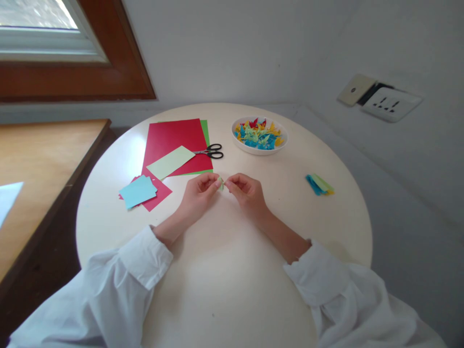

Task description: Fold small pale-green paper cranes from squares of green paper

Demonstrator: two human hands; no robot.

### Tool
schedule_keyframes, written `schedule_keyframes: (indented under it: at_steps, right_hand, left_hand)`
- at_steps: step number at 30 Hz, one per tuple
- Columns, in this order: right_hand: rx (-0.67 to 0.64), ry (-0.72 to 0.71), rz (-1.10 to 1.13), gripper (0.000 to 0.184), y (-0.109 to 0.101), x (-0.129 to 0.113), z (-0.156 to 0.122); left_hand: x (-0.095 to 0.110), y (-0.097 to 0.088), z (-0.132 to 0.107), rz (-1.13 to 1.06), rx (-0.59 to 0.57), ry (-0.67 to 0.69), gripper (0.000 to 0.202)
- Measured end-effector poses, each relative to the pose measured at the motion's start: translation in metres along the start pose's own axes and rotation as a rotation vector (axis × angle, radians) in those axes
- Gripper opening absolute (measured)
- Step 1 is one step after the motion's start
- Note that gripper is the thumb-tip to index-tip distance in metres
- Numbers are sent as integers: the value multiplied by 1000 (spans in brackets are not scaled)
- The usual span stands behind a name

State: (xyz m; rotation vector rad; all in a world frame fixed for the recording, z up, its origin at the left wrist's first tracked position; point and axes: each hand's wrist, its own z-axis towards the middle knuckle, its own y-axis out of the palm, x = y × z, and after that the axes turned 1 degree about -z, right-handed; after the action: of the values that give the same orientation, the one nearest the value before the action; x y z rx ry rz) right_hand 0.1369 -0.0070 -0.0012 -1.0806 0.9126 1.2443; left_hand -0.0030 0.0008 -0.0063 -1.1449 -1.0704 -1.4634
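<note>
Evidently, pinching from both sides

The left hand [198, 192] and right hand [248, 191] are pinching a folded green paper [221, 183] in narrowed fingers, the left covering more. It's hanging inside the worktop's [224, 275] far edge, long axis unclear.

The window [36, 41] at 10 o'clock admits bright daylight, producing glare on the tabletop [232, 275] between 9 and 10 and soft shadows near 6, while the wall [406, 169] at 3 is dim and wide-angle distortion stretches the edges.
</note>
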Motion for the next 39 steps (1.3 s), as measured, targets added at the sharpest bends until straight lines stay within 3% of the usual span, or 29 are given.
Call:
schedule_keyframes:
  at_steps: [5,11,17,34,39]
  right_hand:
    - [17,-108,-73,12,1,3,-2]
    - [50,-354,-335,6,-1,4,-3]
    - [65,-452,-377,4,-1,4,-3]
    - [43,-462,-423,9,-2,2,-4]
    - [38,-384,-354,9,-1,1,-4]
  left_hand:
    - [-1,0,0,-37,-11,0,20]
    - [-2,0,1,-52,-38,5,21]
    - [-3,0,2,-15,-49,1,24]
    - [-3,0,1,-22,-16,-20,25]
    - [-1,2,0,-30,2,-31,23]
